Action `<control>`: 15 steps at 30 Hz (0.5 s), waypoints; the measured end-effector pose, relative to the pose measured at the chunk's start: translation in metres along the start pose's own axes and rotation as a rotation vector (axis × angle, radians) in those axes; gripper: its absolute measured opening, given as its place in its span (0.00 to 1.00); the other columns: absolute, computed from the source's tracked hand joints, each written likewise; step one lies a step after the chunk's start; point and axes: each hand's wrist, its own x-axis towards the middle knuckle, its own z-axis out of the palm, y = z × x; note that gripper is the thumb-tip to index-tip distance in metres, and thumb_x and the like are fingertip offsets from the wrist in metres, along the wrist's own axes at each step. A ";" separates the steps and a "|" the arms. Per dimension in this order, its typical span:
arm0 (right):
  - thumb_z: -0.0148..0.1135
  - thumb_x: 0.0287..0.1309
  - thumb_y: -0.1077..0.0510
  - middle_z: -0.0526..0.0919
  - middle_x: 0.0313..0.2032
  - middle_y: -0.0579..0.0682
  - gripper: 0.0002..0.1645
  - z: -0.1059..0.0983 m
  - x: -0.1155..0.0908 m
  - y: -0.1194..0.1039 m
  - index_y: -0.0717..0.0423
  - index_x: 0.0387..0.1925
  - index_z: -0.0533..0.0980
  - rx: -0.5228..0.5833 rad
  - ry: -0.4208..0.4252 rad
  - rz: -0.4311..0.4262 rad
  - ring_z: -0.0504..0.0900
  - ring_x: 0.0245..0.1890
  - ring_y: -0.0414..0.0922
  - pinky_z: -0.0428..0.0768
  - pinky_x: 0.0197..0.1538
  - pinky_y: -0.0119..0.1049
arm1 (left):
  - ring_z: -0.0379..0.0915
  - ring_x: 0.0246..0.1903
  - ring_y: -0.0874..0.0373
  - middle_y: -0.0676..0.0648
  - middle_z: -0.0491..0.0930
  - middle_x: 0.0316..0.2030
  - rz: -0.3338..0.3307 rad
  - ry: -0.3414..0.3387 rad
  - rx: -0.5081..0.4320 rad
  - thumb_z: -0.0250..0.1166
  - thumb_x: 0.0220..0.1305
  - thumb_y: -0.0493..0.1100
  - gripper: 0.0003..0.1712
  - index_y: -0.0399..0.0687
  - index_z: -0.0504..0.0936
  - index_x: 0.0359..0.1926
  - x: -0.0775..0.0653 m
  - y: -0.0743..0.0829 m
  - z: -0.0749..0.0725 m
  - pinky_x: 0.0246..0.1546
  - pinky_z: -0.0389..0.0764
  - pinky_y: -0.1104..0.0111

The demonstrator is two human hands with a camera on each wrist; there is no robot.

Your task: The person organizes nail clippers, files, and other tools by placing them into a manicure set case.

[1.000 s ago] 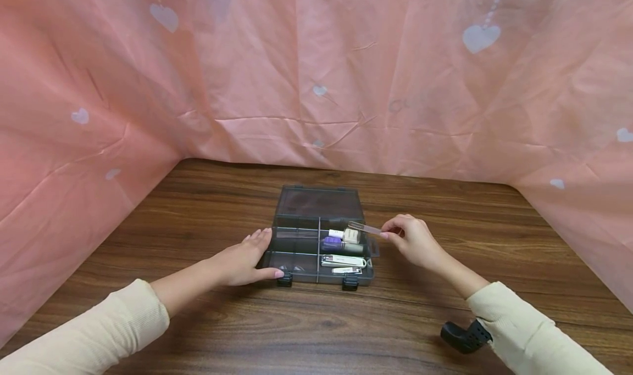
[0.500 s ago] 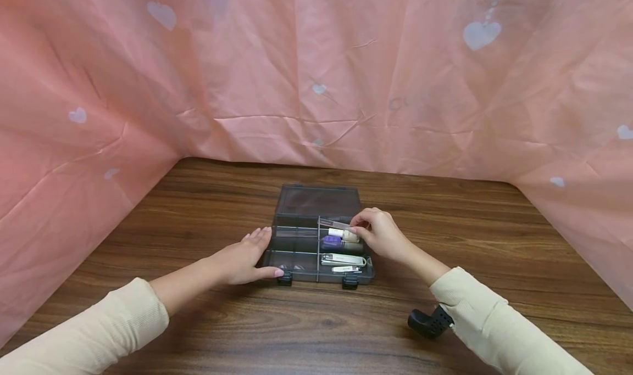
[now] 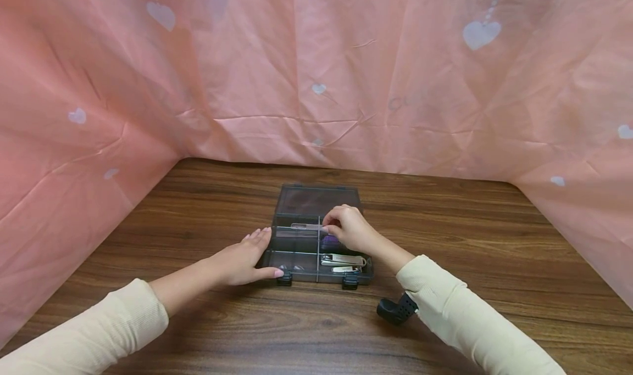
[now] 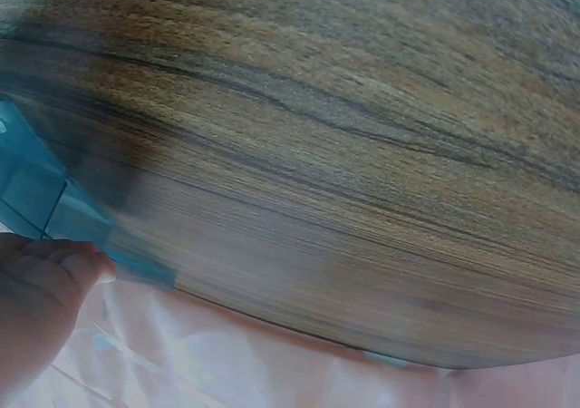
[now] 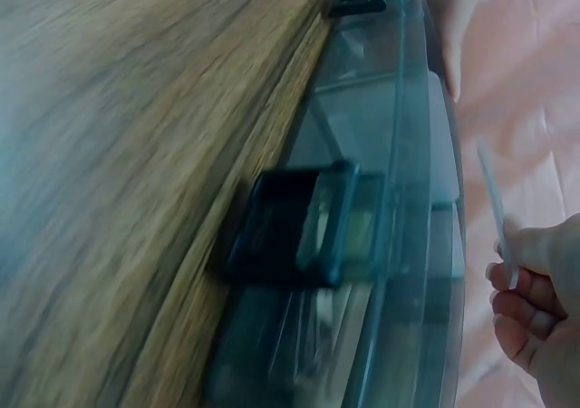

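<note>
A dark see-through compartment box [image 3: 296, 262] lies with its lid [image 3: 316, 199] folded back. My left hand [image 3: 242, 262] rests on its left side, fingers fairly straight and thumb at the front edge; the left wrist view shows this hand [image 4: 45, 286] against the box's wall. Between right thumb and fingertips, my right hand [image 3: 351, 229] pinches a thin clear flat strip [image 3: 305, 227] above the back left compartment. The strip [image 5: 492, 195] stands apart from the box in the right wrist view. A purple item [image 3: 329, 241] is partly hidden under the right hand.
Two nail clippers, a larger one [image 3: 343, 260] and a smaller one [image 3: 343, 269], lie in the front right compartment. Two black latches, one of them [image 3: 350, 280], are at the box's front. A pink curtain with hearts [image 3: 316, 117] bounds the wooden table [image 3: 445, 216].
My right hand has moved left across the box with the clear strip, from beyond the right edge to over the left compartments. The left hand has stayed in place.
</note>
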 end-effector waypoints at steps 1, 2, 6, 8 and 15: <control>0.64 0.53 0.63 0.81 0.25 0.50 0.04 0.002 0.003 -0.001 0.60 0.25 0.80 -0.004 -0.006 -0.009 0.70 0.27 0.40 0.70 0.33 0.29 | 0.45 0.70 0.38 0.29 0.50 0.68 -0.002 0.000 -0.002 0.56 0.59 0.65 0.54 0.26 0.49 0.68 0.000 0.000 0.000 0.69 0.51 0.50; 0.64 0.53 0.63 0.81 0.24 0.50 0.04 0.003 0.005 -0.003 0.61 0.25 0.80 -0.011 -0.012 -0.020 0.71 0.27 0.40 0.70 0.33 0.30 | 0.44 0.70 0.38 0.29 0.50 0.68 -0.004 -0.001 -0.005 0.56 0.59 0.65 0.55 0.26 0.49 0.68 0.000 0.000 0.000 0.69 0.51 0.50; 0.64 0.52 0.64 0.81 0.23 0.50 0.04 0.009 0.013 -0.005 0.61 0.24 0.80 -0.045 -0.037 -0.050 0.72 0.27 0.42 0.72 0.35 0.33 | 0.44 0.70 0.37 0.29 0.50 0.68 -0.008 0.002 -0.018 0.56 0.59 0.66 0.55 0.26 0.49 0.68 -0.001 0.000 0.000 0.69 0.52 0.50; 0.64 0.52 0.64 0.81 0.24 0.50 0.04 0.011 0.016 -0.007 0.62 0.25 0.81 -0.056 -0.063 -0.043 0.72 0.27 0.42 0.72 0.36 0.33 | 0.45 0.69 0.37 0.29 0.50 0.68 -0.008 0.003 -0.023 0.57 0.59 0.66 0.55 0.26 0.49 0.68 -0.001 0.000 0.001 0.69 0.52 0.50; 0.64 0.53 0.63 0.83 0.25 0.51 0.05 0.014 0.027 -0.009 0.62 0.26 0.82 -0.103 -0.128 0.002 0.74 0.29 0.43 0.74 0.38 0.36 | 0.45 0.70 0.38 0.30 0.50 0.69 -0.016 0.008 -0.021 0.57 0.58 0.66 0.55 0.27 0.49 0.68 0.000 -0.002 0.002 0.69 0.52 0.50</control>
